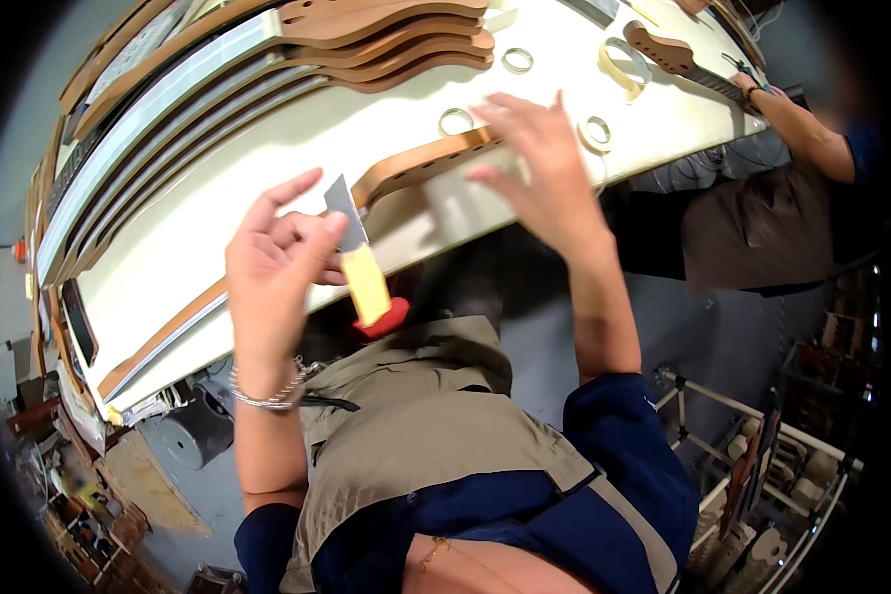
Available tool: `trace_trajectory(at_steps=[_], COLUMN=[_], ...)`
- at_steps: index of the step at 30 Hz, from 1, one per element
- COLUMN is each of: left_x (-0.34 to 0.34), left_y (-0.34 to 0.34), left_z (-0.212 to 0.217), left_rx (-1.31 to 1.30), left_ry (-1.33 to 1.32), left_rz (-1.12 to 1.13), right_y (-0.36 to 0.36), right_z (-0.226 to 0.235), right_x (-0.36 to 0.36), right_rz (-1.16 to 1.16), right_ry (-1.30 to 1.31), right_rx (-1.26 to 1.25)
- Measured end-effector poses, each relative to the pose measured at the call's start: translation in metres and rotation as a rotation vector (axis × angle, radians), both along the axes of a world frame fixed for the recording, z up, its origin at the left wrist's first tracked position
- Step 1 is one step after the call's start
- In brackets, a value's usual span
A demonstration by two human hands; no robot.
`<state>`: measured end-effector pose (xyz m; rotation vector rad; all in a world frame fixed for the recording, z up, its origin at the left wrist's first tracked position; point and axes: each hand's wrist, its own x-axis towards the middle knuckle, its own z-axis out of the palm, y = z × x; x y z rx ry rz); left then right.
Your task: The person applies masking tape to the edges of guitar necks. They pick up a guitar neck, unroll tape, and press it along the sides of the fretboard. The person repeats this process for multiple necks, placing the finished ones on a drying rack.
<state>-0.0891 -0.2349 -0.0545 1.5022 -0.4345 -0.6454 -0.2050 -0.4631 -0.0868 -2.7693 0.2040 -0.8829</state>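
My left hand (282,252) pinches a flat slant-tipped knife (368,282) by its grey blade, between thumb and fingers. Its yellow handle points down toward my apron, with a red part at the end. Behind that hand a wooden guitar neck (406,170) lies along the bench's near edge, its headstock to the right. The middle of the neck is hidden by my hand and the knife. Over the headstock's tip hovers my right hand (540,168), fingers spread, slightly blurred and holding nothing; whether it touches the wood I cannot tell.
Several guitar necks (396,48) are stacked at the far left of the white bench (267,148). Tape rolls (518,60) lie toward the right. A co-worker's arm (800,129) reaches to another neck (660,48) at the right end. A pipe-frame rack (762,416) stands at lower right.
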Motion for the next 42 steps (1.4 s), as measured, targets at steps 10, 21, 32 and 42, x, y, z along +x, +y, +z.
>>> trace_trajectory(at_steps=[10, 21, 32, 42], left_x=[0.123, 0.046, 0.061, 0.148], left_y=[0.069, -0.011, 0.004, 0.239], left_z=[0.013, -0.030, -0.026, 0.010], left_rx=[1.077, 0.256, 0.495, 0.965], left_ry=[-1.044, -1.213, -1.435, -1.435], left_rz=[-0.004, -0.348, -0.455, -0.306], right_y=[0.024, 0.034, 0.040, 0.035], right_z=[-0.021, -0.041, -0.029, -0.037], right_x=[0.028, 0.034, 0.035, 0.032], right_rz=[0.059, -0.066, -0.019, -0.031], right_ry=[-0.158, -0.117, -0.105, -0.023], right_rx=[0.110, 0.183, 0.152, 0.175])
